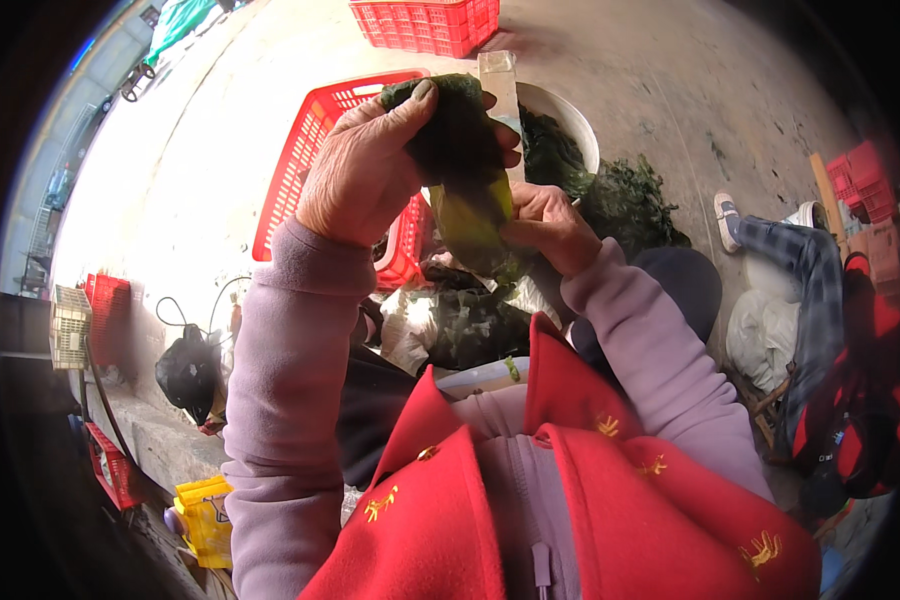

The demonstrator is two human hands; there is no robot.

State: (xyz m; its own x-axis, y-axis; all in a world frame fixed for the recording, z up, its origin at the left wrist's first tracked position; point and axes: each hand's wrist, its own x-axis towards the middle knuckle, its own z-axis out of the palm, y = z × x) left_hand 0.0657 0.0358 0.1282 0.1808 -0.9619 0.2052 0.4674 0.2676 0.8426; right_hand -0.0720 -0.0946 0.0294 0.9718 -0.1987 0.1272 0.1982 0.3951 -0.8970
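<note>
Raised in front of me, my left hand (362, 170) grips a dark green sheet of kelp (455, 135), with the thumb on its top edge and the fingertips showing at the far side. Its lower part hangs down yellowish green and lets light through. There my right hand (555, 228) is closed, thumb and fingers pinching the kelp's right edge; a small pale tip shows by its knuckles, too little to name. Behind the hands stands a red plastic basket (295, 170). More dark kelp (475, 325) lies between my knees over whitish plastic.
A wooden post (498, 75) rises beside a white tub (588, 135) holding dark kelp, and a kelp heap (635, 205) lies on the floor. Another red basket (430, 25) stands farther off. At right sits a person in checked trousers (805, 265), near a white bag (763, 335).
</note>
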